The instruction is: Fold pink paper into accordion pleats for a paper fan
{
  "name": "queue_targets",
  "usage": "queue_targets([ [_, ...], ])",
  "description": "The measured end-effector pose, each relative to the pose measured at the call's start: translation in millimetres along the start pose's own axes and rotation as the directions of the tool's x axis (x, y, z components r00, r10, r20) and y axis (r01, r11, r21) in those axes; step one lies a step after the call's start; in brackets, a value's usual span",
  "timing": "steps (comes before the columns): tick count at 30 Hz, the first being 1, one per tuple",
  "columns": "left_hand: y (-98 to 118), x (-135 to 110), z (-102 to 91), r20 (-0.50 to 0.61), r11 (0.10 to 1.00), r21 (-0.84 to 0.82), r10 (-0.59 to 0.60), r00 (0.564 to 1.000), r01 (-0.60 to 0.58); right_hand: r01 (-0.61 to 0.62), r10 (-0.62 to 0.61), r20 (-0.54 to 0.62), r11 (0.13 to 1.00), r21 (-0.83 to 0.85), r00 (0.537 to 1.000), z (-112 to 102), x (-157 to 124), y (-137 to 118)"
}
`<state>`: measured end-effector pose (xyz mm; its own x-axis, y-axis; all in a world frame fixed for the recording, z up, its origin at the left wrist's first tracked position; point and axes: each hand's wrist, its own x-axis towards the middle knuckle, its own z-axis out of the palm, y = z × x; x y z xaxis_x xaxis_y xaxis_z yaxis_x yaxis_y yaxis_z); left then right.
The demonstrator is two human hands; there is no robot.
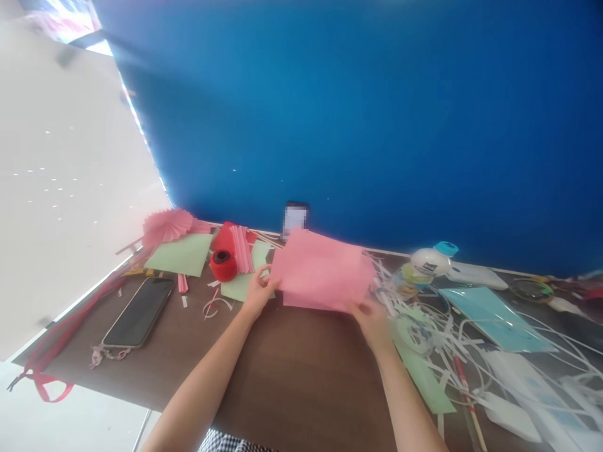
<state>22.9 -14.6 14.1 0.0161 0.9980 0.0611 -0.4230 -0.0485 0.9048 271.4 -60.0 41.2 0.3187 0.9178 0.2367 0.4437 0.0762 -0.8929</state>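
Note:
A pink sheet of paper [325, 273] is held up over the dark table, one hand at either side. My left hand [260, 290] pinches its left edge between thumb and fingers. At the lower right corner, my right hand [372, 320] grips the sheet, its fingers somewhat blurred. Just left of my left hand lie a light green sheet [235, 287] and a red roll of tape [223, 265]. A folded pink paper strip [242, 250] rests behind the roll. White paper strips [414, 326] lie tangled beside my right hand.
A phone [139, 312] lies on the left of the table [301, 376], near a pleated pink paper fan [167, 226]. To the right are a bottle with a blue cap [426, 262], a teal packet [497, 319] and a red pencil-like stick [464, 376]. A blue wall [353, 125] stands behind.

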Motion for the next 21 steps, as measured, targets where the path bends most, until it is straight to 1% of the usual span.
queue_targets([
  [2, -3.4, 2.4, -1.9, -0.087, 1.0, 0.018, 0.016, 0.996, -0.014, -0.027, 0.027, -0.001, 1.0, -0.009, 1.0, 3.2, -0.2, 2.4],
  [4, -5.1, 3.2, -2.8, -0.121, 0.999, 0.047, 0.028, 0.992, -0.023, -0.014, 0.02, -0.072, 0.996, 0.084, 0.997, 8.4, -0.5, 4.9],
  [6, -4.9, 2.6, -2.9, -0.1, 0.996, 0.08, 0.046, 0.994, -0.038, 0.018, 0.007, -0.12, 0.978, 0.206, 0.993, 13.1, -0.5, 6.7],
  [7, -4.4, 2.1, -2.8, -0.079, 0.994, 0.1, 0.06, 0.995, -0.052, 0.023, 0.005, -0.111, 0.967, 0.252, 0.994, 14.5, -0.5, 6.9],
  [9, -3.6, 1.4, -2.8, -0.041, 0.985, 0.148, 0.094, 0.995, -0.087, 0.003, 0.011, -0.046, 0.957, 0.29, 0.999, 15.0, -0.4, 5.8],
  [11, -4.3, 1.6, -3.1, -0.03, 0.971, 0.207, 0.125, 0.992, -0.116, -0.03, 0.034, -0.01, 0.963, 0.27, 0.999, 13.6, -0.5, 3.0],
  [12, -5.2, 2.1, -3.4, -0.035, 0.964, 0.236, 0.134, 0.99, -0.123, -0.037, 0.043, -0.021, 0.968, 0.249, 0.999, 12.8, -0.7, 1.3],
  [14, -7.7, 3.2, -3.8, -0.056, 0.95, 0.287, 0.147, 0.988, -0.126, -0.029, 0.047, -0.087, 0.98, 0.197, 0.995, 11.9, -1.8, -1.5],
  [16, -9.2, 3.6, -3.6, -0.078, 0.925, 0.354, 0.175, 0.981, -0.137, 0.0, 0.022, -0.153, 0.99, 0.142, 0.988, 12.1, -3.7, -3.4],
  [19, -7.1, 1.7, -2.2, -0.084, 0.846, 0.504, 0.246, 0.966, -0.172, 0.016, -0.001, -0.242, 0.998, 0.058, 0.97, 12.6, -6.4, -5.9],
  [21, -3.5, -0.7, -0.8, -0.054, 0.783, 0.588, 0.29, 0.955, -0.204, 0.015, 0.007, -0.239, 0.996, 0.09, 0.971, 12.0, -6.8, -8.5],
])
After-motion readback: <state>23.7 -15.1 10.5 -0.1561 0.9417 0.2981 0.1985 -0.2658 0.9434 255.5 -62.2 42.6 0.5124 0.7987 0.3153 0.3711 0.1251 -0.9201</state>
